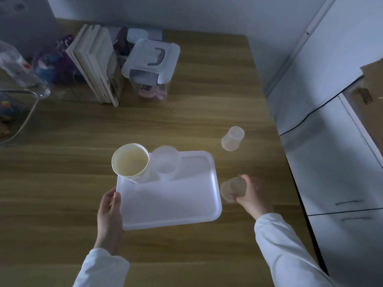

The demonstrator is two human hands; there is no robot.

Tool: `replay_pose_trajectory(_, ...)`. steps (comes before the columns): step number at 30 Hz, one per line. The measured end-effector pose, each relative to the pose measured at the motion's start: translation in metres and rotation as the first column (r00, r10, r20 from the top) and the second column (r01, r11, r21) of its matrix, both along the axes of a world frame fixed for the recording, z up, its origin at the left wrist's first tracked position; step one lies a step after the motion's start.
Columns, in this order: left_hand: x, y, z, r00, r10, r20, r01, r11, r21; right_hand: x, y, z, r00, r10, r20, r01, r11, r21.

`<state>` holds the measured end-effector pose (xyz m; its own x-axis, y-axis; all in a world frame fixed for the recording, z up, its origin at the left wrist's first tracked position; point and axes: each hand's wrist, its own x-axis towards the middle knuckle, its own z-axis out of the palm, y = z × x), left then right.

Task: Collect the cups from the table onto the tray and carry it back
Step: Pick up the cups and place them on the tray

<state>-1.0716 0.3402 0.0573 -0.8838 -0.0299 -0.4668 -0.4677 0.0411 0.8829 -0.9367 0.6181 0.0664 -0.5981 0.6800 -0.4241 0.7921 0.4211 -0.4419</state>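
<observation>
Your right hand fingers clench the tilted translucent plastic cup; rushing it could topple the cream paper cup on the white plastic tray your left hand grips.

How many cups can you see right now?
4: paper cup and clear cup on the tray; one in the right hand; one on the table.

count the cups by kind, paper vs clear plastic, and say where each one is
paper cup: 1, on the tray at its far left corner
clear plastic cup: 3, one on the tray, one in the right hand, one upside down on the table
total: 4 cups
</observation>
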Motion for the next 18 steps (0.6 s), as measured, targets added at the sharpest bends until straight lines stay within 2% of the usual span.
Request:
replay_pose_trajectory(4, 0.009, 0.009, 0.001, 1.0, 0.027, -0.013, -0.027, 1.0, 0.0, 0.008, 0.021, 0.011, 0.978, -0.132, -0.164, 0.126, 0.991, -0.046)
replay_pose_trajectory(7, 0.012, 0.014, 0.003, 0.999, 0.037, -0.022, -0.037, 0.999, -0.005, 0.012, 0.03, 0.024, 0.917, -0.304, -0.258, 0.252, 0.944, -0.213)
replay_pose_trajectory(9, 0.011, 0.016, 0.003, 0.999, 0.034, -0.006, -0.034, 0.999, -0.002, 0.016, 0.033, 0.028, 0.85, -0.434, -0.298, 0.291, 0.859, -0.42)
replay_pose_trajectory(12, 0.009, 0.017, 0.006, 1.0, 0.015, 0.002, -0.015, 1.0, 0.007, 0.02, 0.029, 0.029, 0.715, -0.626, -0.311, 0.269, 0.657, -0.705)
replay_pose_trajectory(15, 0.008, 0.017, 0.01, 1.0, -0.014, 0.005, 0.014, 1.0, 0.022, 0.02, 0.022, 0.031, 0.604, -0.752, -0.265, 0.223, 0.479, -0.849)
replay_pose_trajectory(18, 0.005, 0.016, 0.012, 0.999, -0.041, 0.008, 0.041, 0.999, 0.033, 0.016, 0.008, 0.036, 0.581, -0.779, -0.233, 0.184, 0.405, -0.896)
